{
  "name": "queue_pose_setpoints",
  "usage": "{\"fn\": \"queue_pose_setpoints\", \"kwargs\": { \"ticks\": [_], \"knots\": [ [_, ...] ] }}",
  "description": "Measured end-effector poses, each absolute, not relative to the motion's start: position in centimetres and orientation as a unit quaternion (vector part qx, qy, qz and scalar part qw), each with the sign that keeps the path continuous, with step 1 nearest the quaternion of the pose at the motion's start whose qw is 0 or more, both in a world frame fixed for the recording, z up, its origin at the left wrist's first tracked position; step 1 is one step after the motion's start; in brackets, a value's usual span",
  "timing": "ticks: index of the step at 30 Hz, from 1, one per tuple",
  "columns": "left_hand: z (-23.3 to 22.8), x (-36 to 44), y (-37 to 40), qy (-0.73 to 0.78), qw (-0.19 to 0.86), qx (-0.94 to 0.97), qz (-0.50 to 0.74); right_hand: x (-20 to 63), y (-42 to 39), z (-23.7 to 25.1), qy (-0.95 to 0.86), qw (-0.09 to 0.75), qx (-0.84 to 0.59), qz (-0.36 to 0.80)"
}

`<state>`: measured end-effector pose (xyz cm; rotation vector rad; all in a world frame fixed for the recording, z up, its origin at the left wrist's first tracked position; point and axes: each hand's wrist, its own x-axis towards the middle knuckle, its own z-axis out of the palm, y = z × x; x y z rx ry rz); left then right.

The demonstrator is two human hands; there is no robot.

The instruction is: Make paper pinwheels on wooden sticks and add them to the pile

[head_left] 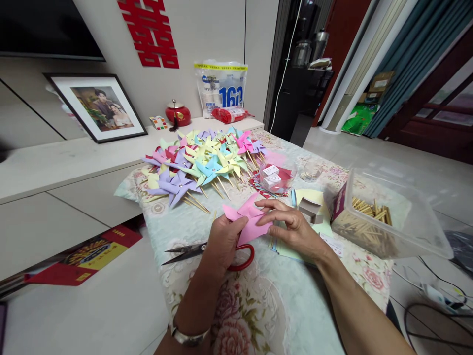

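Note:
Between my two hands is a pink paper pinwheel, its blades partly folded toward the middle. My left hand grips its left side, with the thumb pressed on the paper near the centre. My right hand pinches the right side, fingers on a flap. No stick shows on this paper. Open scissors with red handles lie under my left hand, blades pointing left. Beyond my hands rests a pile of finished paper pinwheels on sticks, in purple, yellow, blue, green and pink.
A clear plastic tub of short wooden sticks stands at the right. Paper sheets lie beside my right hand. Behind them is a clear round container with small white boxes. A framed photo and a red jar stand on the cabinet.

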<state>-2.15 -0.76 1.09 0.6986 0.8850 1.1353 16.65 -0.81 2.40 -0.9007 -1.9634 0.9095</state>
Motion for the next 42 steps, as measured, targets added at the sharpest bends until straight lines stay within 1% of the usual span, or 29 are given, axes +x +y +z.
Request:
{"fn": "queue_pose_setpoints", "kwargs": {
  "ticks": [6,11,20,31,36,42],
  "knots": [
    [-0.7,-2.5,-0.4,0.472,0.623,0.359,0.51,16.7,-0.7,2.3,-0.79,0.369,-0.364,0.328],
    [-1.2,-2.6,-0.2,0.501,0.598,0.374,0.501,16.8,-0.6,2.3,-0.791,0.361,-0.367,0.33],
    [-0.7,-2.4,-0.3,0.51,0.59,0.394,0.486,17.1,-0.5,2.0,-0.814,0.352,-0.348,0.304],
    [-1.1,-2.5,-0.3,0.513,0.582,0.409,0.48,16.9,-0.5,1.6,-0.801,0.316,-0.364,0.354],
    [-1.4,-2.5,-0.3,0.509,0.578,0.432,0.47,16.8,-0.4,1.6,-0.799,0.327,-0.345,0.368],
    [-1.0,-2.5,-0.3,0.505,0.586,0.426,0.469,17.2,-0.3,1.8,-0.786,0.346,-0.356,0.369]
  ]
}}
